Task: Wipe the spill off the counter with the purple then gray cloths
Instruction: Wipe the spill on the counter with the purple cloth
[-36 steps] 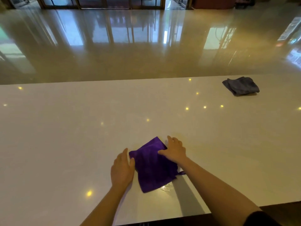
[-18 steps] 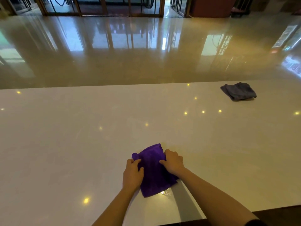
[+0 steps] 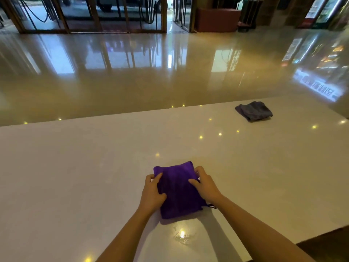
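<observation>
Head view, purple cloth: the purple cloth lies folded flat on the white counter, near the front edge, right between both hands.
Head view, left hand: the left hand sits on the cloth's left edge, fingers curled over the fabric and thumb pressed onto the top, pinching that side.
Head view, right hand: the right hand is on the cloth's right edge, fingers bent down onto the fabric, holding that side too.
Head view, cloth detail: a small dark loop pokes out at the cloth's lower right corner, just under the right wrist.
Head view, spill: a small wet patch glints on the counter just in front of the cloth's near edge, between the two forearms, catching a yellow light reflection. It is close to the cloth but not covered by it.
Head view, gray cloth: the gray cloth lies crumpled near the counter's far right edge, well apart from both hands, nobody touching it.
Head view, containers: no bowl, bin or tray shows on the counter.
Head view, background: a glossy floor stretches beyond the counter to glass doors.
</observation>
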`<state>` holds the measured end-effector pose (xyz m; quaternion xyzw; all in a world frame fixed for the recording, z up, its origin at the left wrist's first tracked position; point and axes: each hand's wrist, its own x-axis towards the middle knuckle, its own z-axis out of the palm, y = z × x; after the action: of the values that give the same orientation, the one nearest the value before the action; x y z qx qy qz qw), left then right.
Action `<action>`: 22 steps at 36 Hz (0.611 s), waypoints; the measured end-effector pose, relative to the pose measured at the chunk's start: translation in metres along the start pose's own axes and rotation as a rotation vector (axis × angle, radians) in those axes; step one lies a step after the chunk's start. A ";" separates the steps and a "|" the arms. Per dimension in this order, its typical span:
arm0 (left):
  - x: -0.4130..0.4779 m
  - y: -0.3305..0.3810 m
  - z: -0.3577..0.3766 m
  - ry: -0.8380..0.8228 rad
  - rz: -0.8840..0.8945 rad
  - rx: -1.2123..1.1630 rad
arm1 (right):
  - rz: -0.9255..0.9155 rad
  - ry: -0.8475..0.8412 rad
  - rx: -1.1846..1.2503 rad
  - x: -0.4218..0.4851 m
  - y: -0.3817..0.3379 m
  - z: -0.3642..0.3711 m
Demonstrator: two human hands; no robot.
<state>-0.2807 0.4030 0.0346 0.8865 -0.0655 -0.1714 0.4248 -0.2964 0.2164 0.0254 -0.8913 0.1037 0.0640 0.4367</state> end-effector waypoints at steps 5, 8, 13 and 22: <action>0.034 0.040 0.000 -0.012 0.060 0.014 | -0.045 0.114 0.084 0.020 -0.004 -0.040; 0.058 0.068 0.007 -0.010 0.086 0.042 | -0.083 0.150 0.066 0.036 -0.002 -0.068; 0.103 0.118 0.030 0.007 0.101 0.072 | -0.204 0.193 -0.071 0.071 0.016 -0.126; 0.192 0.205 0.089 0.029 0.052 0.078 | -0.305 0.100 -0.230 0.152 0.064 -0.231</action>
<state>-0.1272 0.1583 0.0942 0.9027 -0.0891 -0.1446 0.3954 -0.1588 -0.0241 0.0863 -0.9428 -0.0191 -0.0359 0.3310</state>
